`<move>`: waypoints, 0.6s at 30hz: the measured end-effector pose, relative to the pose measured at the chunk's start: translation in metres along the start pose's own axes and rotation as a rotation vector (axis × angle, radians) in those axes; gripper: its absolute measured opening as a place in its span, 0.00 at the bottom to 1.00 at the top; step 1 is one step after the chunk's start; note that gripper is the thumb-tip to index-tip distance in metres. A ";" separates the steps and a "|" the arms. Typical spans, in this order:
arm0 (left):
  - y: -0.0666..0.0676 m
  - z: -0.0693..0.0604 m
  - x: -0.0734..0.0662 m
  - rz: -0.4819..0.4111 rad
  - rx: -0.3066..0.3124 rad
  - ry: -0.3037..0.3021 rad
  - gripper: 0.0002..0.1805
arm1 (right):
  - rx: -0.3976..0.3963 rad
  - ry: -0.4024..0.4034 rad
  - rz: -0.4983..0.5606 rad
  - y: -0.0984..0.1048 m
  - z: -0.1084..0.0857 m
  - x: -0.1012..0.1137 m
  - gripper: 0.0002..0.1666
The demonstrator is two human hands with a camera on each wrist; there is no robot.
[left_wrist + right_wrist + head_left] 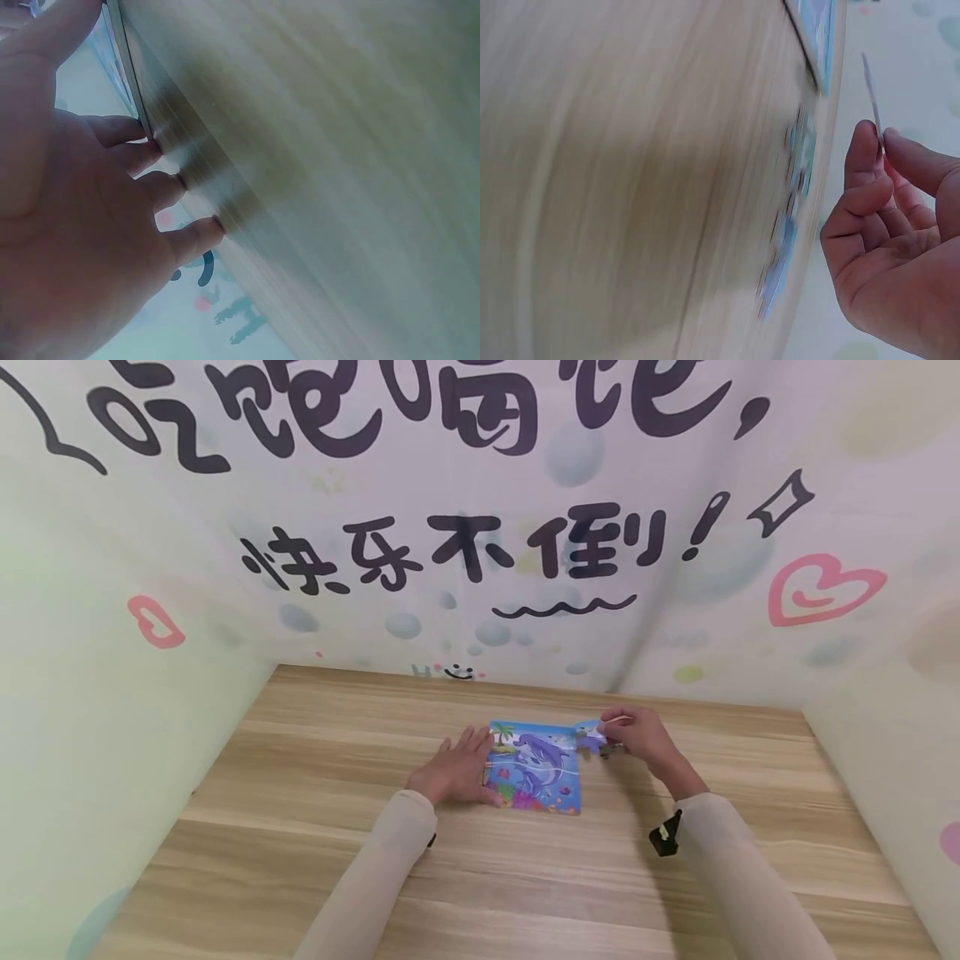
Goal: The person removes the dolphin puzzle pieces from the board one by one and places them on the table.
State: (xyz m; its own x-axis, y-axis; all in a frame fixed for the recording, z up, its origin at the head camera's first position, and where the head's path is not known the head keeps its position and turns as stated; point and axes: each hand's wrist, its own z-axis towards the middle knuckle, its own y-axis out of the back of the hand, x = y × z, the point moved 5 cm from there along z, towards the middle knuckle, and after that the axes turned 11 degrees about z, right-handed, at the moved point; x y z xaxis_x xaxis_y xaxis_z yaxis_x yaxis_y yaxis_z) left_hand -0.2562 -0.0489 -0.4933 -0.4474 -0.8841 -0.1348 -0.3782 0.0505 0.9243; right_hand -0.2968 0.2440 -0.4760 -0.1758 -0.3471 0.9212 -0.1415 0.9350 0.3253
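A square dolphin picture puzzle (536,768) lies on the wooden table. My left hand (457,771) rests at its left edge with fingers spread; in the left wrist view this hand (90,232) has its fingertips on the table and against the puzzle's side. With thumb and fingers my right hand (645,742) pinches a blue and purple puzzle piece (588,732) by the upper right corner of the picture. Edge-on in the right wrist view, the piece (871,90) stands raised above the table between the fingertips of the right hand (907,240).
Loose puzzle pieces (780,255) lie on the table (630,187) beneath the right hand, partly hidden from the head view. Behind the table's far edge hangs a white backdrop (465,635) with dark lettering; pale walls stand at both sides.
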 end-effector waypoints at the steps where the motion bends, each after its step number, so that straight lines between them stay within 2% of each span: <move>1: 0.000 0.000 0.000 -0.001 0.000 0.000 0.61 | -0.013 -0.004 -0.005 0.005 -0.001 -0.001 0.17; 7: 0.001 0.000 0.000 -0.002 -0.004 -0.005 0.61 | -0.070 -0.058 -0.023 0.033 -0.007 -0.016 0.16; 18: 0.000 -0.001 0.000 0.014 -0.001 -0.004 0.61 | -0.130 -0.096 0.001 0.073 -0.019 -0.040 0.18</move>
State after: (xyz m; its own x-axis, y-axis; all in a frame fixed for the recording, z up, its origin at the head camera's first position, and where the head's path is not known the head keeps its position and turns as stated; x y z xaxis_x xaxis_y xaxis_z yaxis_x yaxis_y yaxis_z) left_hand -0.2555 -0.0490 -0.4926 -0.4563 -0.8813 -0.1233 -0.3709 0.0624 0.9266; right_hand -0.2818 0.3272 -0.4850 -0.2690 -0.3460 0.8989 -0.0150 0.9346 0.3553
